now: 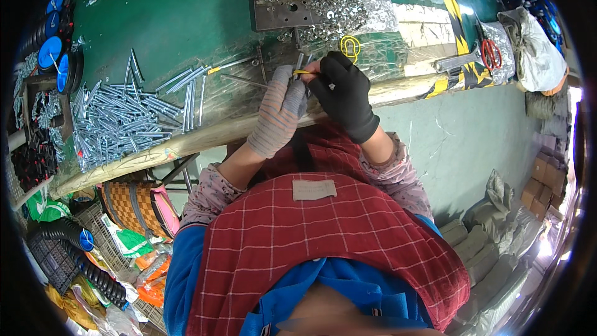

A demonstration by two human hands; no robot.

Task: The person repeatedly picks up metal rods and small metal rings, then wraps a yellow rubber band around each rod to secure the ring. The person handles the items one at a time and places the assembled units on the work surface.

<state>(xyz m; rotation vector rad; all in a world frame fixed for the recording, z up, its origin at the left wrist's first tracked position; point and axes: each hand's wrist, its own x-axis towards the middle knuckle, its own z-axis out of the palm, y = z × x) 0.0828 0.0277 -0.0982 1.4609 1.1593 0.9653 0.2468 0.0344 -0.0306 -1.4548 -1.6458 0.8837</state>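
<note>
My left hand point(277, 115), in a grey striped glove, is closed at the table's near edge with its fingertips pressed together. Facing it, my right hand point(346, 94), in a black glove with some fingertips bare, pinches a thin yellow cord point(303, 72) that runs between the two hands. A loose yellow loop point(350, 49) lies just beyond the right hand. Short metal rods point(300, 61) show past the left fingertips; whether they are held I cannot tell. Left of the hands is a heap of long silvery bolts point(121, 118), with a few bolts scattered nearer.
Beyond my hands, small metal fasteners point(323, 0) are piled on a dark metal plate point(273, 17). Red-handled scissors point(490, 55) and an adjustable wrench point(457, 62) lie right, by black-and-yellow tape point(457, 18). Blue-and-black wheels point(51, 53) stand far left; a checkered bag point(134, 205) sits below the table.
</note>
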